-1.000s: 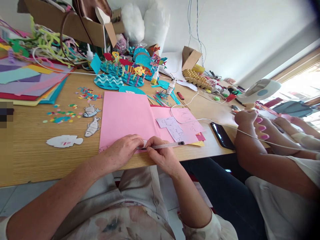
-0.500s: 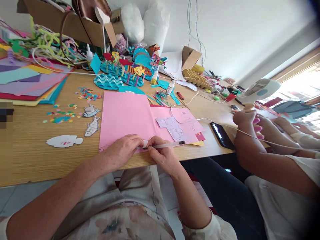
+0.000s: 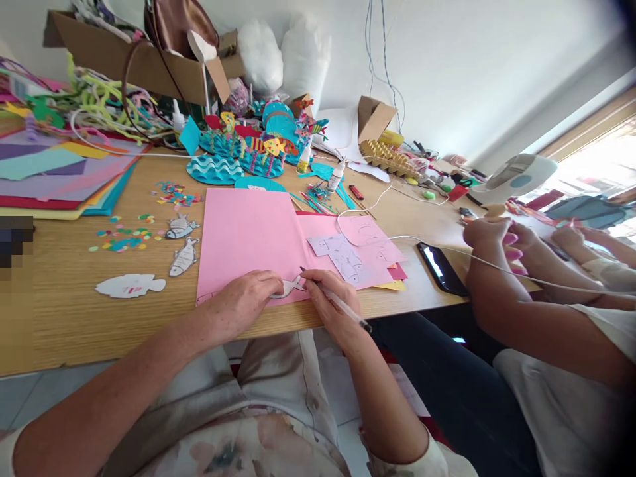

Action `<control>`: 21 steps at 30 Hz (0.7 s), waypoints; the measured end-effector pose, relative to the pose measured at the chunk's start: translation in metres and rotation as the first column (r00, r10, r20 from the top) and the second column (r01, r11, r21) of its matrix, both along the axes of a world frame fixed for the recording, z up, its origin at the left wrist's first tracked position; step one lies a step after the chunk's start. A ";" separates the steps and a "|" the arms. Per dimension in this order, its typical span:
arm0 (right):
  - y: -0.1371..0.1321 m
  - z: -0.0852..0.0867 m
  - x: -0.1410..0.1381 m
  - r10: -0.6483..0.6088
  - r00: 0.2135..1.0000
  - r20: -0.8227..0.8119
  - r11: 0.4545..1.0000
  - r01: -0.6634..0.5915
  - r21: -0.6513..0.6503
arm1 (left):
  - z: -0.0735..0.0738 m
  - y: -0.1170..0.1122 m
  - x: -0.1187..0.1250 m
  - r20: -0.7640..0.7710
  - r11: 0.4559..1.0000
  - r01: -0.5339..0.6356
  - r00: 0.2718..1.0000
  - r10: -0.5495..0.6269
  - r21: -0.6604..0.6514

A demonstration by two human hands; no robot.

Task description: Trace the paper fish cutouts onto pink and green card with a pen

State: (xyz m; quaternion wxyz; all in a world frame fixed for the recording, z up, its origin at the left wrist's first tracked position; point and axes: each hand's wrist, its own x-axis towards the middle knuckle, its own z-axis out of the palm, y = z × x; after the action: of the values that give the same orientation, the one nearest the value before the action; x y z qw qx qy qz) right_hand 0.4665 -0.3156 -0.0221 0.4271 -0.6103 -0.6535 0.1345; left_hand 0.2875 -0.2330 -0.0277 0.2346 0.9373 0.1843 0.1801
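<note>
A sheet of pink paper (image 3: 251, 232) lies at the table's front edge. On its lower part is a white paper fish cutout (image 3: 289, 287), held down under the closed fingers of my left hand (image 3: 248, 297), which hide much of its body. My right hand (image 3: 330, 301) grips a clear-barrelled pen (image 3: 346, 310) with its tip at the cutout's tail. Left of the pink paper lie a larger white fish cutout (image 3: 130, 285) and two grey fish cutouts, one (image 3: 183, 257) below the other (image 3: 181, 226).
Fish drawings (image 3: 340, 255) lie on pink paper at right, beside a phone (image 3: 441, 268). A white cable (image 3: 477, 255) crosses the table. Confetti (image 3: 126, 238), glue bottles (image 3: 336, 175) and blue wave crafts (image 3: 216, 169) stand farther back. Another person's arm (image 3: 501, 285) rests at right.
My right hand has shifted slightly right, and the pen has turned, its back end swinging down toward me. The tip has gone from the cutout's lower edge to its tail.
</note>
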 end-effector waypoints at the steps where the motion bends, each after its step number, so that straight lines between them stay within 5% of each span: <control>1: 0.001 0.000 0.002 0.009 0.998 0.062 1.000 -0.009 -0.007 | 0.001 0.000 0.000 -0.010 1.000 0.001 1.000 -0.001 -0.003; 9: 0.008 -0.005 0.016 0.089 0.963 0.255 0.991 -0.059 -0.124 | 0.021 0.006 -0.005 -0.054 0.988 -0.072 0.996 0.065 -0.135; 21: 0.005 0.002 0.011 0.096 0.959 0.267 0.984 -0.051 -0.168 | 0.019 0.016 -0.009 -0.273 0.969 0.125 0.960 -0.065 0.211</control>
State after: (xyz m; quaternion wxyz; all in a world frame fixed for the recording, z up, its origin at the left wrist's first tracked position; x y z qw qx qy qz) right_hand 0.4772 -0.3108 -0.0203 0.2771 -0.6304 -0.7157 0.1164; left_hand 0.2782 -0.2174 -0.0091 0.1081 0.9813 0.1466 0.0620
